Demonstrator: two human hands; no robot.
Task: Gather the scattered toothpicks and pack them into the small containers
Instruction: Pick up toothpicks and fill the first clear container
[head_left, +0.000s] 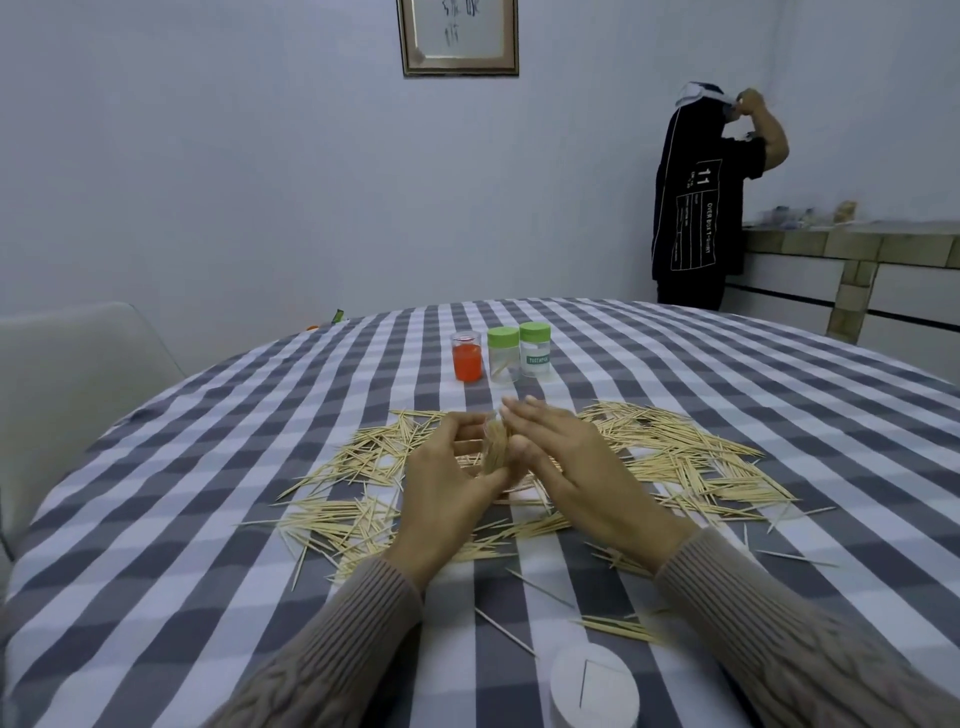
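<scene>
The left hand (451, 470) curls its grip around a bundle of pale wooden toothpicks (494, 451) above the checked desk (208, 519); the right hand (571, 457) lies flat-fingered against it. Behind, a green-lidded clear jar (535, 349) reads "TOOTHPICK".

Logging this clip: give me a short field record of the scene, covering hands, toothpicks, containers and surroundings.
left hand: grips a toothpick bundle
right hand: fingers straight, touching the bundle
loose toothpicks: scattered over the checked tablecloth
green-lidded containers: two, upright, lids on
orange container: upright, left of them
white round object: near edge
background: a person standing at a counter
</scene>
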